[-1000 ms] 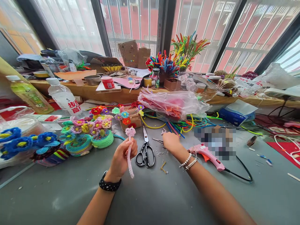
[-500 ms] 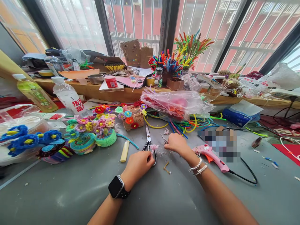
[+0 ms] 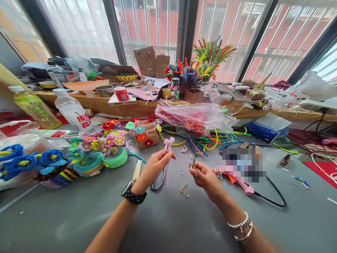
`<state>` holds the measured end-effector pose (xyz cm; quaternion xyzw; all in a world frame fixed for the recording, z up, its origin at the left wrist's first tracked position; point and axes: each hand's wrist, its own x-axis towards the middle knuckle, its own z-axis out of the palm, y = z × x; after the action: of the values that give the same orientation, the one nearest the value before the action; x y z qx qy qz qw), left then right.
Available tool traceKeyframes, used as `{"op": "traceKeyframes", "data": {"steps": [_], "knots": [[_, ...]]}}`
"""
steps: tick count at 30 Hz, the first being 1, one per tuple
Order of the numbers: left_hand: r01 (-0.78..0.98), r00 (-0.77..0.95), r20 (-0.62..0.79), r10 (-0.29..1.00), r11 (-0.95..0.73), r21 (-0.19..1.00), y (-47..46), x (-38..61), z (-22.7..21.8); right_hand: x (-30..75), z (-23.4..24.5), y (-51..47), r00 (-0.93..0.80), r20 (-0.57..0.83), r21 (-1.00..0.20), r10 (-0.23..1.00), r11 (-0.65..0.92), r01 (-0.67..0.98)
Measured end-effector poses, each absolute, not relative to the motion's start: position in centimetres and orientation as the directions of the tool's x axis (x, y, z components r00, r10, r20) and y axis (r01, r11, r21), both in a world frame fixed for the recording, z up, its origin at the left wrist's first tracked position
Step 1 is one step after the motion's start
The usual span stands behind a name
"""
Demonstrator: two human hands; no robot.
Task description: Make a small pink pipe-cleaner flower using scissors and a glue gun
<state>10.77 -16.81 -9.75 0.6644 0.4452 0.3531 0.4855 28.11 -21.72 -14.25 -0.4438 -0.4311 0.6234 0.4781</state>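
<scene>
My left hand (image 3: 154,168) is lifted over the grey table (image 3: 171,218) and pinches the stem of a pink pipe-cleaner flower (image 3: 169,142), whose head points up. My right hand (image 3: 204,176) is closed around a small thin metal tool (image 3: 194,163), held just right of the flower; I cannot tell what kind of tool it is. Black-handled scissors (image 3: 158,183) lie on the table under my left hand, mostly hidden by it. A black watch is on my left wrist, and bracelets are on my right.
A pink glue gun (image 3: 238,180) with a black cord lies right of my right hand. A yellow lighter (image 3: 137,169), coiled pipe-cleaner flowers (image 3: 105,149), a small flower basket (image 3: 144,133) and a plastic bag of pipe cleaners (image 3: 195,119) lie beyond. Bottles (image 3: 72,112) stand at the left.
My left hand has risen from the scissors with the pink flower, now held upright. My right hand has picked the small metal tool off the table and drawn back towards me.
</scene>
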Motion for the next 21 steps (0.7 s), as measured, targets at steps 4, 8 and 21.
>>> {"op": "traceKeyframes", "data": {"steps": [4, 8, 21], "knots": [[0.054, 0.355, 0.000, 0.935, -0.020, 0.998, -16.0, 13.5, -9.6, 27.3, -14.3, -22.1, -0.096, -0.142, -0.965, 0.985, -0.160, -0.207], [-0.057, 0.358, -0.033, 0.933, 0.057, 0.997, -16.0, 14.6, -10.9, 26.7, -14.2, -22.4, -0.078, -0.139, -0.970, 0.987, -0.151, -0.191], [-0.084, 0.532, -0.083, 0.843, 0.150, 0.985, -17.2, 14.1, -12.6, 26.4, -14.4, -22.8, -0.042, -0.036, -0.994, 0.998, -0.040, -0.101]]}}
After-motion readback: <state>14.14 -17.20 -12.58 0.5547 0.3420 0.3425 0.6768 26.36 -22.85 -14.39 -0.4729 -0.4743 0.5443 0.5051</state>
